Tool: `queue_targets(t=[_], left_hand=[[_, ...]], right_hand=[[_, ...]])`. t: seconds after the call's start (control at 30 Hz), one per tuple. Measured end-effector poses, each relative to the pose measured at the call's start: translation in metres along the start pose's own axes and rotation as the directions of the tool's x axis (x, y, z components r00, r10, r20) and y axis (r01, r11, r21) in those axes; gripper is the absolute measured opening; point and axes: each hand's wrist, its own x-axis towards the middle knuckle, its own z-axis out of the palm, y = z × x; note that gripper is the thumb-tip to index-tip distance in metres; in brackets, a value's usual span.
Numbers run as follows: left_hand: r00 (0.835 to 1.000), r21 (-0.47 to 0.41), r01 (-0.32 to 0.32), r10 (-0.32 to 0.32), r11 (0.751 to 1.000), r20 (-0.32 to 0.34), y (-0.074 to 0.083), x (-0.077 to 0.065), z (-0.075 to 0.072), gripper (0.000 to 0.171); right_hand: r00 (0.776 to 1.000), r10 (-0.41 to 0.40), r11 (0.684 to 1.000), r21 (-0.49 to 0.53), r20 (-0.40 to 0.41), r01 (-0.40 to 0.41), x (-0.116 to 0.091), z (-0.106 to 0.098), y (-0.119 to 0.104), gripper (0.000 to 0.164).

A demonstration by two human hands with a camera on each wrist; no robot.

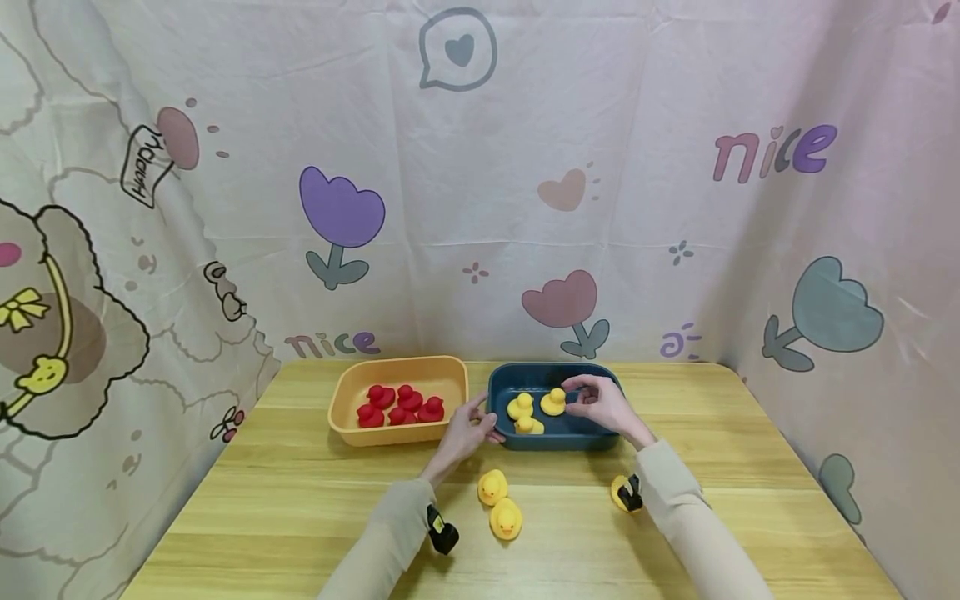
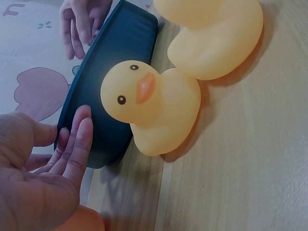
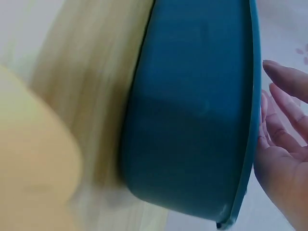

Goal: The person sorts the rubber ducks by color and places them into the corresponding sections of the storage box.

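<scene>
A dark blue bin (image 1: 558,442) holds three yellow rubber ducks, one (image 1: 553,402) apart from the pair at the left. My left hand (image 1: 467,429) grips the bin's left end, thumb at the rim and fingers along the outer wall, as the left wrist view shows. Inside the bin, my right hand (image 1: 603,404) hovers with thumb and fingers spread, fingertips right beside the single duck. From the right wrist view, the bin's wall (image 3: 192,110) hides part of that hand (image 3: 284,144), and nothing shows between its fingers.
To the left stands a yellow-orange bin (image 1: 397,435) with several red ducks (image 1: 402,400). Two yellow ducks (image 1: 506,520) sit on the wooden table (image 1: 277,508) in front of the blue bin. Another yellow duck (image 1: 618,493) is partly hidden under the right wrist camera (image 1: 632,493).
</scene>
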Motion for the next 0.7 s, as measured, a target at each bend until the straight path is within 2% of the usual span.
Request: queue_targets(t=[0.27, 0.47, 0.7], left_hand=[[1.0, -0.003, -0.003, 0.003, 1.0, 0.003, -0.001, -0.001, 0.0, 0.057], [1.0, 0.004, -0.008, 0.008, 1.0, 0.004, 0.0, -0.002, 0.0, 0.057], [1.0, -0.008, 0.002, -0.002, 1.0, -0.001, 0.0, -0.001, 0.001, 0.056]], right_hand=[[0.996, -0.091, 0.981, 0.17, -0.002, 0.09, -0.028, 0.0, -0.006, 0.032], [0.99, -0.141, 0.968, 0.21, -0.001, 0.138, -0.052, -0.001, -0.006, 0.027], [0.983, -0.181, 0.958, 0.229, 0.014, 0.173, -0.079, -0.012, 0.002, 0.025]])
